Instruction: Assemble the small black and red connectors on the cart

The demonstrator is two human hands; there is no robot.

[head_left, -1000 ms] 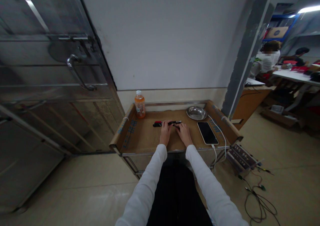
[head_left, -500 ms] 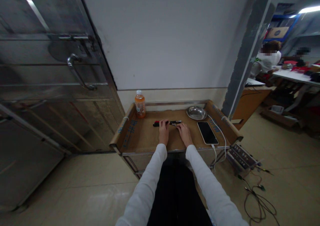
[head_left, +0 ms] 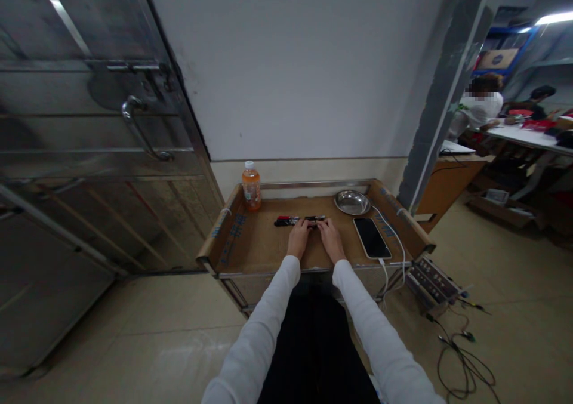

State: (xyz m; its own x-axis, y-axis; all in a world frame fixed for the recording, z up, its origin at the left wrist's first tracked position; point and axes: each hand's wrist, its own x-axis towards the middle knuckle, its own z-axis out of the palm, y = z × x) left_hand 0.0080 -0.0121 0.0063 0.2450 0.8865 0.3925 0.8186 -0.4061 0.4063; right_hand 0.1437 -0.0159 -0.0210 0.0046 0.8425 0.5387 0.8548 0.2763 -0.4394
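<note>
Both hands are close together over the middle of a cardboard-lined cart top. My left hand has its fingers closed at one end of a small dark pen. At its other end, my right hand has its fingertips closed too; the fingers hide most of this pen. Just beyond my left fingers lie markers, black with a red part. Another black pen lies sideways past my fingertips.
An orange drink bottle stands at the back left. A shiny metal dish is at the back right, with a phone on a white cable in front. An electrical box and cables are on the floor. People sit far right.
My left hand has moved right, off the red and black markers, to the pen by my right hand. My right hand has hardly moved.
</note>
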